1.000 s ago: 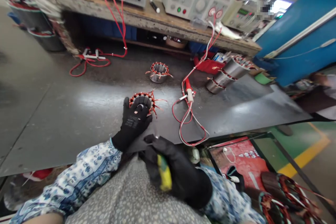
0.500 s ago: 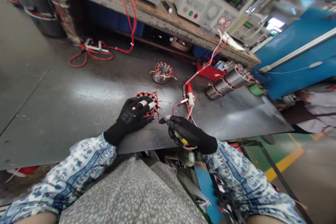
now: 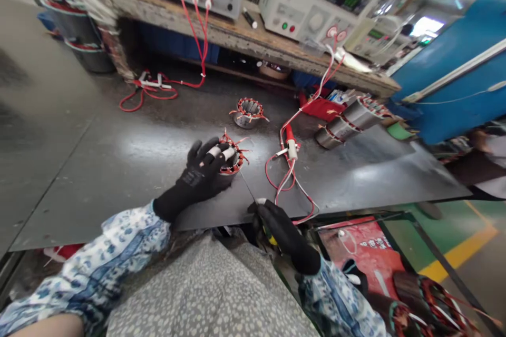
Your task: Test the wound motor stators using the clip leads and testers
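My left hand [image 3: 203, 168], in a black glove with white wraps on two fingers, grips a small motor stator [image 3: 233, 160] from its left side. Red-orange winding ends stick out around the stator's rim, and my fingers hide part of it. At the bench's front edge, my gloved right hand [image 3: 274, 224] is closed around a thin-shafted tool [image 3: 248, 187]. Its yellow handle shows only in part below my fingers. The dark, thin shaft slants up to the left and reaches the stator's lower right rim. Behind, a second stator [image 3: 248, 113] stands upright on the metal bench.
Red and white test leads [image 3: 291, 148] lie right of the stators; more leads [image 3: 148, 89] lie at the back left. Several stacked stators [image 3: 348, 121] rest at the right. Test instruments [image 3: 316, 2] stand on a wooden shelf [image 3: 237, 29]. Larger stators [image 3: 429, 300] sit low at the right.
My right hand has drawn back toward me and down, away from the stator, and more of the thin shaft shows. My left hand stays on the stator. The view has shifted slightly.
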A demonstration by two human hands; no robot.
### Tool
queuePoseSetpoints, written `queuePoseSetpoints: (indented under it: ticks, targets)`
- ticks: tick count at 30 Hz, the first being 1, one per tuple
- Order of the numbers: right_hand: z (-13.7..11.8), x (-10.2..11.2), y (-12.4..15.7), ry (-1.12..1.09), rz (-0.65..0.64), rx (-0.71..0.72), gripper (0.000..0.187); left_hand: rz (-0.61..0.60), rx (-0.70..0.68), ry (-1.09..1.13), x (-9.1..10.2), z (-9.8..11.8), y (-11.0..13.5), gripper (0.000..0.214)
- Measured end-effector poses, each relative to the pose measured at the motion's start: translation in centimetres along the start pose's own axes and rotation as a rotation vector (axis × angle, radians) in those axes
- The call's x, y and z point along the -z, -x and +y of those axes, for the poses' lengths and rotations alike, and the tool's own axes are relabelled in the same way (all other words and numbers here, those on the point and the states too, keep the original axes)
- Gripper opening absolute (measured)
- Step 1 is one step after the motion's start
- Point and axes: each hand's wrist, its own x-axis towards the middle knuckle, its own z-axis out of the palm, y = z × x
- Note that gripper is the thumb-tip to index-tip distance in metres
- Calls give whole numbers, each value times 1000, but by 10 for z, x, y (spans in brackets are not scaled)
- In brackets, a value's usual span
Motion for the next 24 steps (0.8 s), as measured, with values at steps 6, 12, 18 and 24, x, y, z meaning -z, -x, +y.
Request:
queuePoseSetpoints:
  ticks: [6, 12, 18, 24]
  targets:
    - [43, -12, 2, 319, 196, 87, 30, -206, -128, -7, 9, -25, -17, 39]
    - [59, -15, -6, 383, 330, 117, 28, -161, -94, -146, 1, -14, -16, 36]
    - [12, -38, -20, 79, 194, 35, 15, -100, -98, -85, 0, -13, -8, 59]
    - [-70, -71, -41, -1089, -135, -330, 32, 19, 189, 99, -29, -10, 1, 55]
